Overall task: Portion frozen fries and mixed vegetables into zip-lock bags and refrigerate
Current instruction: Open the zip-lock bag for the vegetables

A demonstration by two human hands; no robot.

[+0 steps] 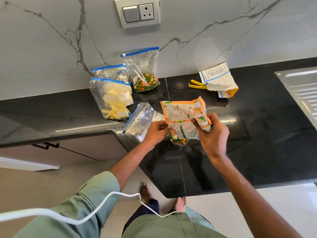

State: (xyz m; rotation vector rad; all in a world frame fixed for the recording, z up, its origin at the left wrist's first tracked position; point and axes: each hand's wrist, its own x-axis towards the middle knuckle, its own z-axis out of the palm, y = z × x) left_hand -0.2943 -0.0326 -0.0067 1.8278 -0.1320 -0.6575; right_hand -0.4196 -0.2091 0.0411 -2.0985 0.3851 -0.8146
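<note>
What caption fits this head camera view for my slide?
Left hand and right hand hold a vegetable packet over a steel cup.

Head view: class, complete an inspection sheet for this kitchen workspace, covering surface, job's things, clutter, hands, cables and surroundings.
Surface: black counter, glossy.
Job's things: fries bag lying down; second bag behind it, contents unclear; vegetable bag standing against the wall; empty bag lying flat; vegetable packet held over a steel cup holding vegetables.
Clutter: torn packet and yellow clip near the wall.
Hands: left hand and right hand both grip the vegetable packet.
Cables: white cord crossing the person's front.
Surroundings: marble wall, switch plate, steel drainboard at right.
</note>
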